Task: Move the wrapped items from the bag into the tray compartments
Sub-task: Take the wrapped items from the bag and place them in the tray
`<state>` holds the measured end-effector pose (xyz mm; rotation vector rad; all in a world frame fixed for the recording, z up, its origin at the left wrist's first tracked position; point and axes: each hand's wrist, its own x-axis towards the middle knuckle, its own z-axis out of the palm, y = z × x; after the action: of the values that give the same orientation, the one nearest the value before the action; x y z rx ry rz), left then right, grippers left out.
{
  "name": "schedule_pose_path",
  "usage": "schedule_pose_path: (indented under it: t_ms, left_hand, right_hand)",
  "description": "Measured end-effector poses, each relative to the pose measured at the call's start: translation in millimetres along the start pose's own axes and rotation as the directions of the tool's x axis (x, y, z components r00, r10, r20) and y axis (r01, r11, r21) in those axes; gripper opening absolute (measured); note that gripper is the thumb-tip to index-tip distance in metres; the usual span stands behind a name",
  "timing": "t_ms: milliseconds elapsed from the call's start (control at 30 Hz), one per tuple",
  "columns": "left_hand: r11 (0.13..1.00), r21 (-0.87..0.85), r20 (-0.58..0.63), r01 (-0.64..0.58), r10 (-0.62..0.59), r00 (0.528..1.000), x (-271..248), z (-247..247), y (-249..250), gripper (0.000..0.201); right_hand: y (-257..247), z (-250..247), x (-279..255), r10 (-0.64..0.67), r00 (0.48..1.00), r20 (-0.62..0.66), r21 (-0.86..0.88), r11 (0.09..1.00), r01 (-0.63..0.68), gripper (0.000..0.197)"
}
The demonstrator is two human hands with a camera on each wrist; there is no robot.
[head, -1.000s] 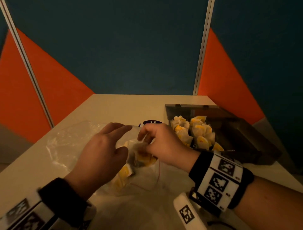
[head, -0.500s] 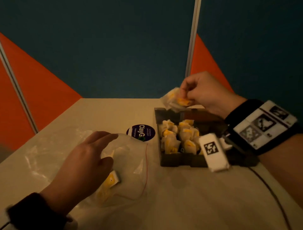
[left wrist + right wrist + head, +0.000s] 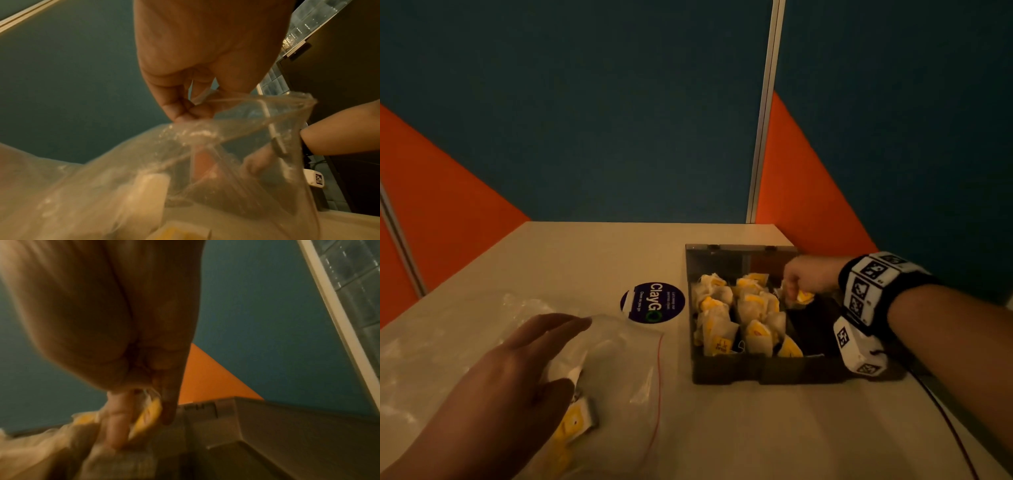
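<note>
Blue and orange walls are standing close behind the pale table (image 3: pixel 739 428). Over the tray (image 3: pixel 729 371), the right hand (image 3: pixel 810 277) is pinching a wrapped item (image 3: pixel 803 296) above the dark right-side compartment. Wrapped items (image 3: pixel 736 315) are filling the tray's left compartments. The left hand (image 3: pixel 517 370) is pinching the bag (image 3: pixel 626 359) edge, holding its mouth wide open toward the tray. More wrapped items are lying inside. A round sticker (image 3: pixel 653 302) is sitting between bag and tray.

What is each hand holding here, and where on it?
Right hand: a wrapped item, pinched at its top over the tray. Left hand: the bag, gripped at its open edge.
</note>
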<state>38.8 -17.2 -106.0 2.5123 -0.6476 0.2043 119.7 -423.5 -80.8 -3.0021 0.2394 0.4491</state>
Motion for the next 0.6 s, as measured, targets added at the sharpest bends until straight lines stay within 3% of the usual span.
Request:
schedule_pose_path:
  t_ms: [133,267,333,400,500,533,600]
  left_hand:
    - [1.000,0.002,0.019,-0.009,0.009,1.000,1,0,-2,0.098]
    - [0.999,0.009,0.019,-0.041,0.041,0.999,3,1,-5,0.099]
    - [0.999,0.030,-0.004,-0.033,0.033,0.999,4,2,-5,0.091]
    - [0.998,0.056,-0.033,-0.041,0.043,0.999,2,4,-2,0.082]
    - [0.998,0.051,-0.092,-0.040,0.044,0.995,-1,4,5,0.069]
    - [0.999,0.039,-0.100,-0.034,0.038,0.994,-2,3,7,0.066]
    - [0.998,0.039,-0.113,-0.054,0.058,0.992,-4,3,11,0.062]
  right_hand:
    - [0,-6,14,0.034,0.987,0.156,-0.262,0.965,0.008,0.022]
    - [-9,-5,19,0.097,0.971,0.219,-0.490,0.871,0.024,0.017]
    - [-11,-3,21,0.111,0.970,0.216,-0.533,0.846,0.022,0.032]
    - [-11,-5,18,0.069,0.979,0.191,-0.482,0.876,0.032,0.036]
    - [-12,-18,4,-0.039,0.999,-0.032,-0.240,0.970,0.030,0.029]
    - [-18,-25,-6,-0.077,0.985,-0.151,-0.143,0.988,0.056,0.027]
    - [-42,-36,-32,-0.175,0.903,-0.393,-0.010,0.983,0.186,0.029]
